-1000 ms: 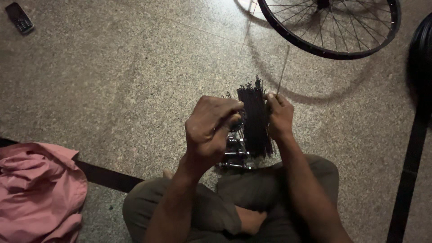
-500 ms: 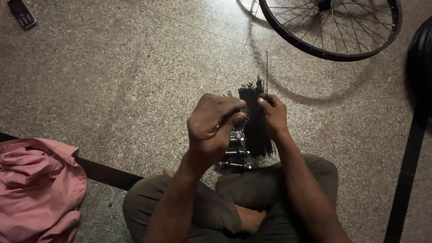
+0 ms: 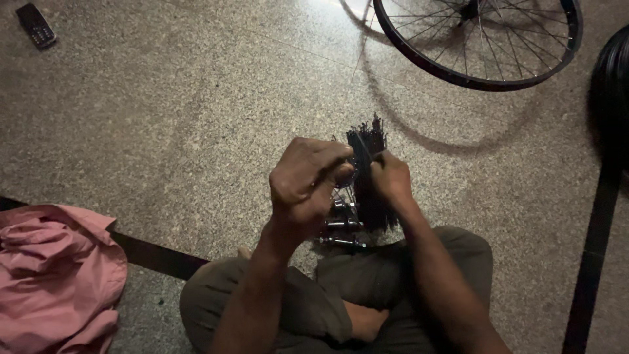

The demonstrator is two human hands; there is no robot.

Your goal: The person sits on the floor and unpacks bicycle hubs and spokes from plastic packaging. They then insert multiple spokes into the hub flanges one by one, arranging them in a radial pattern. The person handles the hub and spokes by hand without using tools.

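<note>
While the bundle of dark spokes point(image 3: 370, 177) is gripped upright by the right hand point(image 3: 391, 178) above the lap, its fingers closed around it, the single spoke seen raised a moment ago is no longer lifted, so one appears drawn free; the left hand point(image 3: 306, 182) is curled shut beside the bundle, its contents hidden, over metal hub parts point(image 3: 341, 226)
</note>
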